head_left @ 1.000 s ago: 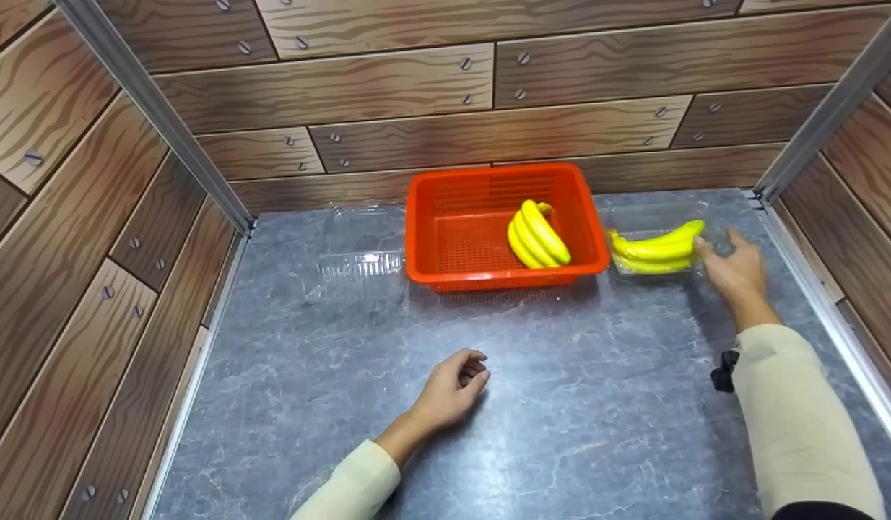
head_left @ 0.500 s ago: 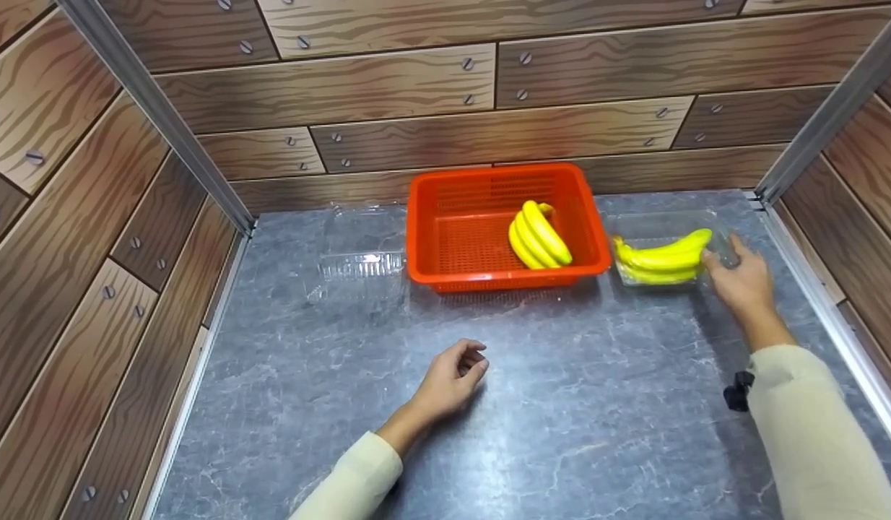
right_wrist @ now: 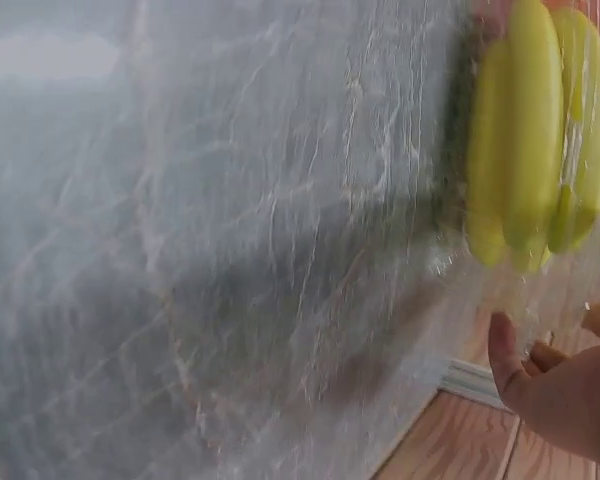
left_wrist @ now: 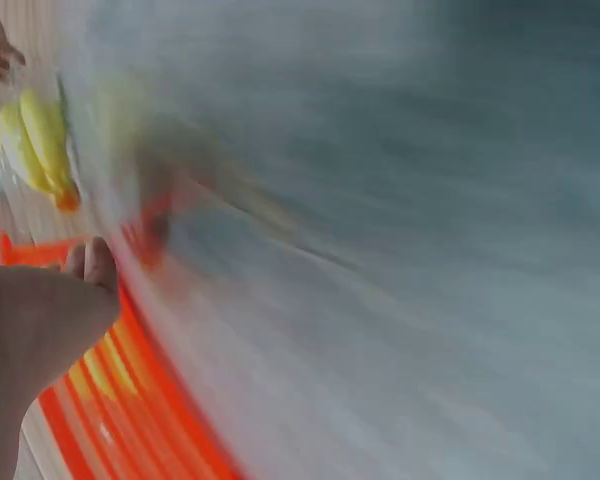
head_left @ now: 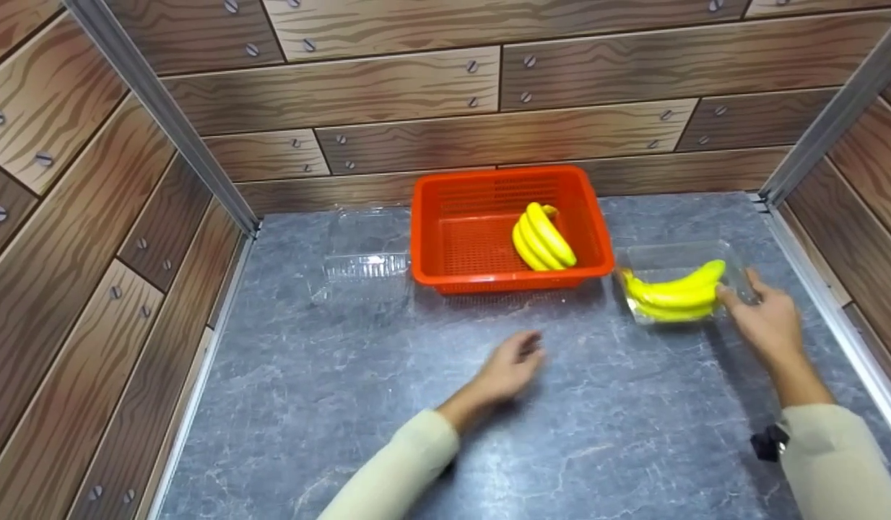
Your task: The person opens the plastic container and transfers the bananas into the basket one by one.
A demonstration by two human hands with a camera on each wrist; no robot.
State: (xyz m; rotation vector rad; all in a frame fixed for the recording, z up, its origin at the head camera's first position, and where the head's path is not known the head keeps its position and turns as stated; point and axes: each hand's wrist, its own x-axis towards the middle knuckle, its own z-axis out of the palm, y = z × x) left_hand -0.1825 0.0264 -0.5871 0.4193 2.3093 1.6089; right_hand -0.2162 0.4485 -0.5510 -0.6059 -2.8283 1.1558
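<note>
My right hand (head_left: pixel 769 321) pinches the right end of a clear plastic container (head_left: pixel 653 264), thumb and fingers at its wall. A bunch of yellow bananas (head_left: pixel 673 295) lies inside it. In the right wrist view, these bananas (right_wrist: pixel 533 130) show through the clear plastic above my right hand (right_wrist: pixel 570 390). My left hand (head_left: pixel 509 367) hovers over the middle of the table, fingers loosely curled, holding nothing. The left wrist view is blurred; there my left hand (left_wrist: pixel 40 330) overlaps the basket.
A red-orange plastic basket (head_left: pixel 503 280) stands near the back wall, with another bunch of bananas (head_left: pixel 541 238) in it. Left of it lies clear plastic packaging (head_left: pixel 366 267). Wood-patterned walls (head_left: pixel 388 90) enclose the grey marbled table (head_left: pixel 330 404) at the back and sides.
My right hand has drawn the container with the bananas toward me and slightly right. My left hand has moved right and a little forward. The basket keeps its place.
</note>
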